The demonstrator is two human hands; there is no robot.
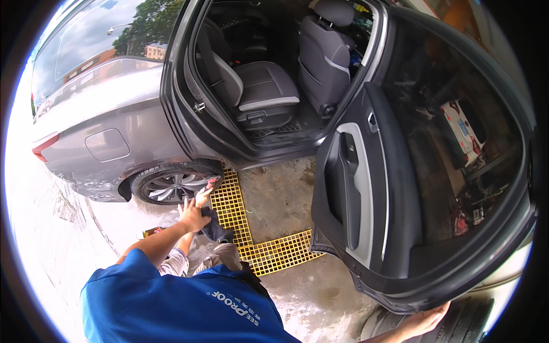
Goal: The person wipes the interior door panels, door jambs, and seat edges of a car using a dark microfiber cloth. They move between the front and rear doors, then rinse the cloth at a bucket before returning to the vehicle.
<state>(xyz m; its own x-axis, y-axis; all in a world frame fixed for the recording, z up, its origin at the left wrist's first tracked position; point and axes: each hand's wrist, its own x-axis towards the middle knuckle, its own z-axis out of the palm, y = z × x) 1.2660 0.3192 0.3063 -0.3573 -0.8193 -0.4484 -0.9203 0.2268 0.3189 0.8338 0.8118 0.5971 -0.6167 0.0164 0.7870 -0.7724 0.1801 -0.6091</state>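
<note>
Fingers spread, my left hand (193, 215) is held out over the ground near the rear wheel (175, 185) of a grey car (141, 98), with nothing seen in it. My right hand (424, 320) is at the edge of the car's open rear door (364, 171), its fingers curled against it and partly hidden. Beside my left hand lies a dark cloth or shoe (212, 225); I cannot tell which. Bare skin and a red thing (211, 183) show by the tyre; whether hand or foot is unclear. The doorway shows a rear seat (266, 85).
Yellow floor grating (279, 251) forms a corner on the wet concrete beneath the car's side. A tyre (465, 321) lies near the door's edge at the lower right. The door glass (454, 128) shows a white car, seemingly as a reflection. Part of a red and yellow item (152, 232) is beside my left forearm.
</note>
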